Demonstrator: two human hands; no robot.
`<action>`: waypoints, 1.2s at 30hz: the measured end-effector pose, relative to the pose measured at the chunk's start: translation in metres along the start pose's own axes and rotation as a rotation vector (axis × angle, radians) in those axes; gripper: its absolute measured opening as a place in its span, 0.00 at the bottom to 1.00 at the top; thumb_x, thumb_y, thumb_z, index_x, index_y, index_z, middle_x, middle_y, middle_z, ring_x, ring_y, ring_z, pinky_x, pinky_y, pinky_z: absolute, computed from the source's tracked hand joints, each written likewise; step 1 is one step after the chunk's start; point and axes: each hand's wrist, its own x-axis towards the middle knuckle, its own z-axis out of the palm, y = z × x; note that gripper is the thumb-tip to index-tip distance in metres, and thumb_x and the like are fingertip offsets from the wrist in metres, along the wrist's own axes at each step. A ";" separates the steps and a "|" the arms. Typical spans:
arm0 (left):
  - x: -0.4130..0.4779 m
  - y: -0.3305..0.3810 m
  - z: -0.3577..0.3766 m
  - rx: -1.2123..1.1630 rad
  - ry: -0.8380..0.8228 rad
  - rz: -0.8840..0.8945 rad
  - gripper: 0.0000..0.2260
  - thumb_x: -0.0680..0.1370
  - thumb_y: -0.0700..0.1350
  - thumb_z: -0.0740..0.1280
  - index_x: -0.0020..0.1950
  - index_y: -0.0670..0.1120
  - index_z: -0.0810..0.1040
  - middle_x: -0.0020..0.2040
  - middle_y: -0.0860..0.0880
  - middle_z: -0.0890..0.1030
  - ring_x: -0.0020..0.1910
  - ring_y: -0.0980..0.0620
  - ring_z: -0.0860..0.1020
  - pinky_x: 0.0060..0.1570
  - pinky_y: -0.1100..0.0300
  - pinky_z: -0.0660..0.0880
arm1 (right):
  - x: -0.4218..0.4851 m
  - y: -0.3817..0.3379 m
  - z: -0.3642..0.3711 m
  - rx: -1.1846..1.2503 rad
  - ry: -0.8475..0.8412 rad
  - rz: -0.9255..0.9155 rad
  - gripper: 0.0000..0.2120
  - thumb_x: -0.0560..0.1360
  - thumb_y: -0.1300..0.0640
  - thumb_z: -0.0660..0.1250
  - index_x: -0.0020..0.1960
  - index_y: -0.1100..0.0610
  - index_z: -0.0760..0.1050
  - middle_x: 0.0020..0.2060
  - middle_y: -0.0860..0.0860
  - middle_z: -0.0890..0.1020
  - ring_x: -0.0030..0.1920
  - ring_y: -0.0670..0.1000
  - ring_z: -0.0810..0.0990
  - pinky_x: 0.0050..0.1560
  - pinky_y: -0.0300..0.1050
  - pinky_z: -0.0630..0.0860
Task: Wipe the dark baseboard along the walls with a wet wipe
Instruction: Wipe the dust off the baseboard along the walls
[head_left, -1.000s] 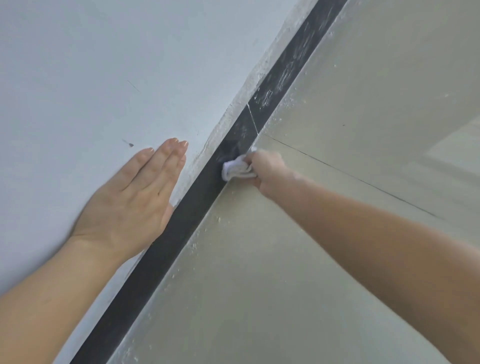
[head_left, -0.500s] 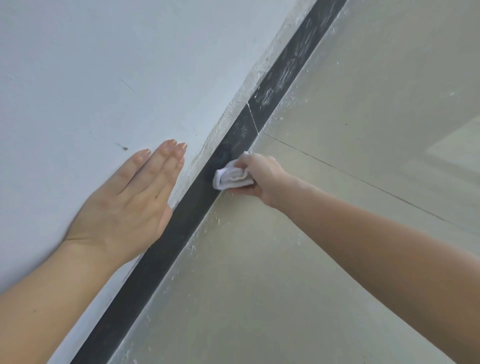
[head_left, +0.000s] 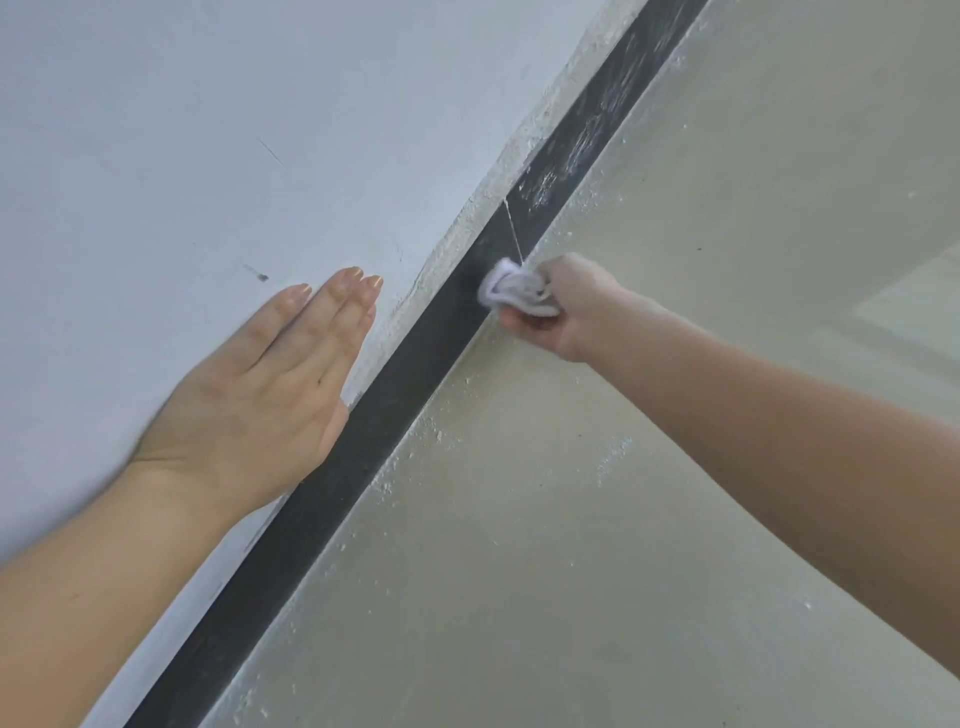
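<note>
1. Baseboard (head_left: 395, 410): near-black strip, smooth. The near stretch is evenly dark with a faint sheen; the far stretch beyond the thin pale joint (head_left: 511, 234) is dulled by chalky white smears and scuffs.
2. Wet wipe (head_left: 511, 291): white, soft, cloth-like sheet, crumpled into folds, matt.
3. Wall (head_left: 208, 130): pale painted surface, matt, mostly smooth, with a few fine scratches and one small dark mark.
4. Plaster edge (head_left: 467, 228) along the top of the baseboard: off-white, rough, grainy, uneven.
5. Floor (head_left: 519, 597): pale greenish-beige, smooth, low gloss, with soft light reflections at far right. Gritty white specks (head_left: 415, 441) lie along the foot of the baseboard.
</note>
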 end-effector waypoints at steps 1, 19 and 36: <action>-0.001 -0.001 -0.001 -0.003 -0.026 0.002 0.27 0.79 0.45 0.45 0.75 0.33 0.54 0.77 0.40 0.55 0.76 0.43 0.56 0.75 0.50 0.48 | -0.011 0.001 0.009 -0.085 -0.056 0.053 0.10 0.80 0.63 0.56 0.42 0.61 0.72 0.37 0.56 0.78 0.30 0.50 0.78 0.28 0.41 0.80; 0.016 0.002 -0.020 -0.336 -0.062 -0.087 0.28 0.76 0.46 0.44 0.73 0.33 0.61 0.75 0.40 0.62 0.75 0.44 0.58 0.74 0.52 0.42 | -0.030 -0.027 0.030 -0.128 0.046 -0.137 0.08 0.77 0.68 0.58 0.47 0.65 0.77 0.32 0.58 0.78 0.25 0.51 0.77 0.24 0.38 0.76; 0.121 -0.058 -0.060 -0.312 -0.154 0.017 0.28 0.80 0.44 0.43 0.72 0.31 0.34 0.75 0.35 0.36 0.75 0.40 0.37 0.66 0.48 0.29 | -0.112 -0.141 0.029 -0.749 0.224 -0.180 0.07 0.77 0.66 0.56 0.45 0.62 0.73 0.37 0.57 0.78 0.32 0.53 0.77 0.37 0.42 0.79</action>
